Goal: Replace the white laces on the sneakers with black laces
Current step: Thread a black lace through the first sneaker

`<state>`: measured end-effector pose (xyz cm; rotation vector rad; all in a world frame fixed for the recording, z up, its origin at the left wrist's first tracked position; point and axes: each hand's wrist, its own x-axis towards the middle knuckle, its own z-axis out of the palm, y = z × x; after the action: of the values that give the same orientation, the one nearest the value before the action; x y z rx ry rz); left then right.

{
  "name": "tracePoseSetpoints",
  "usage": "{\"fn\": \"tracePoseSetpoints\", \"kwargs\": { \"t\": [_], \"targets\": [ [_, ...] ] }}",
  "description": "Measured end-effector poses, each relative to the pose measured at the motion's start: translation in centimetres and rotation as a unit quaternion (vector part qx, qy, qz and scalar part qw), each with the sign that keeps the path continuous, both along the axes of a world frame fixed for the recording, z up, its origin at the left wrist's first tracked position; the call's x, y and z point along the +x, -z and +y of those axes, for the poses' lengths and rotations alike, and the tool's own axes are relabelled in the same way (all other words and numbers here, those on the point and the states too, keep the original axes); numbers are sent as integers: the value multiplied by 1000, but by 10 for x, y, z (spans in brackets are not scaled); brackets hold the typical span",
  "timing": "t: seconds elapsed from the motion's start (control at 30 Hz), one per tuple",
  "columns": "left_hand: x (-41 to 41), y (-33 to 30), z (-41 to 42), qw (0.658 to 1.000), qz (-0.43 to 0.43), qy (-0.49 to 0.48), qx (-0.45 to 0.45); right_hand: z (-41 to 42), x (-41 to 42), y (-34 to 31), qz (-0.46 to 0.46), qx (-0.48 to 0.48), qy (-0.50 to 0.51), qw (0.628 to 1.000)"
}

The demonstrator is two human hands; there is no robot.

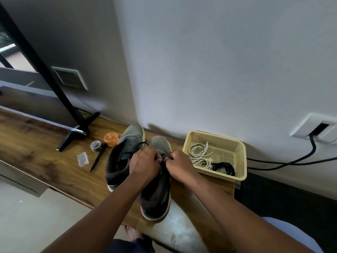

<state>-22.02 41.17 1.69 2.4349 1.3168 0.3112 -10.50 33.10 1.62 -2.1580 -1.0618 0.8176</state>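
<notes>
Sneakers, two of them, grey with pale soles, stand side by side on the wooden bench (36,143), toes toward the wall. Taking the right sneaker (156,196) as the landmark: it is the nearer one, its heel close to the bench's front edge. Both hands meet over its tongue. The left hand (145,162) has its fingers curled down around a black lace (162,164) there, and the right hand (177,164) pinches the same lace just beside it, knuckles nearly touching; how the lace runs under the fingers is hidden, so it may be a knot or only a crossing. Left of this shoe, touching it, the left sneaker (125,152) sits a little farther back, with a loop of black lace showing near its toe.

Right of the landmark shoe, near but apart, a cream plastic basket (240,161) rests on the bench; inside lie coiled white laces (198,150) toward its far side and a bundle of spare black laces (224,168) toward its near corner.

Left of the shoes lie a black pen (97,159) and a small clear box (83,159), then farther back a tape roll (96,145) and an orange container (110,139). Beyond those, well to the left, stands a television foot (76,132).
</notes>
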Motion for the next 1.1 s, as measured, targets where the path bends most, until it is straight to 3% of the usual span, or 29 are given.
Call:
{"fn": "tracePoseSetpoints", "kwargs": {
  "t": [0.07,0.23,0.4,0.57,0.7,1.1],
  "targets": [
    [-2,-2,5,1000,6,4,-17,1,4,-1,-15,8,-12,1000],
    [-4,-18,11,991,16,88,-103,0,0,1,-162,39,-52,985],
    [-20,-29,23,964,-7,209,-166,0,-2,4,-188,74,-57,978],
    [-29,-27,33,955,3,209,-212,-2,0,1,-175,90,-63,979],
    [-28,-29,25,960,33,208,-183,-7,6,-2,-167,123,-75,975],
    [-21,-34,21,963,102,180,-175,-27,12,-8,-292,162,-127,934]
  ]
}}
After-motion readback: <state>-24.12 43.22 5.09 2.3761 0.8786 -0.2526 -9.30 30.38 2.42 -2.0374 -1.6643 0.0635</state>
